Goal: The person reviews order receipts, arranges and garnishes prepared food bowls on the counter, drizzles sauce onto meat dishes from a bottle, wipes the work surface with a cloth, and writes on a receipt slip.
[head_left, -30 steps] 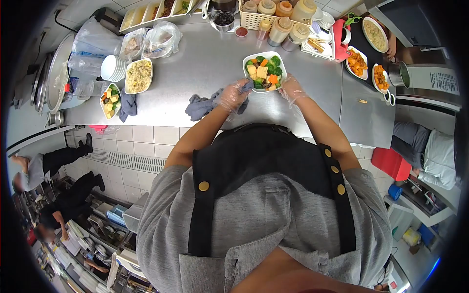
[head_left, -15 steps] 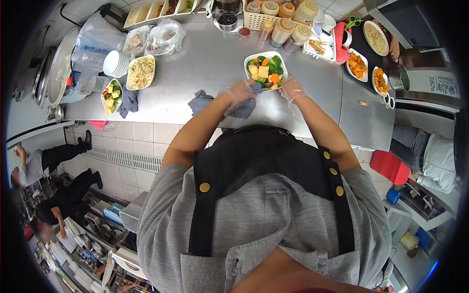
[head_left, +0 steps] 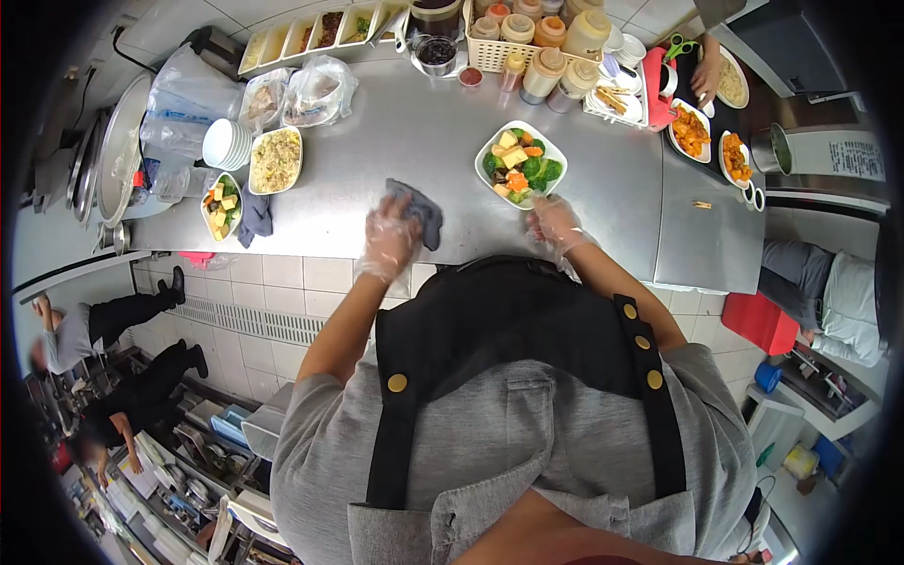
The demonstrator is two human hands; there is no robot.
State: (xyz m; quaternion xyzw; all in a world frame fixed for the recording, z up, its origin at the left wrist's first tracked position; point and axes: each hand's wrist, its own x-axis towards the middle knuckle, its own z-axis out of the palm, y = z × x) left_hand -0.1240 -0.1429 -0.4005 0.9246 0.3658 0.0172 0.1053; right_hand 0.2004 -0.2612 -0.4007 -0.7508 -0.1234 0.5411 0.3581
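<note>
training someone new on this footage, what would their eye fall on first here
Likely the bright vegetables in the white bowl, mid-counter, with the right hand close by its near edge. Next, the left hand on a grey cloth, left of the bowl. Then the vivid orange food over on the right.

"Where's the square white bowl of vegetables (head_left: 562,157)?"
"On the flat silver metal counter (head_left: 405,127), just beyond the clear-gloved right hand (head_left: 557,226)."
"And the crumpled grey fabric cloth (head_left: 426,215)?"
"Left of the bowl, in the clear-gloved left hand (head_left: 390,240)."
"Behind the bowl?"
"The rectangular cream plastic basket (head_left: 488,56), at the counter's far side."
</note>
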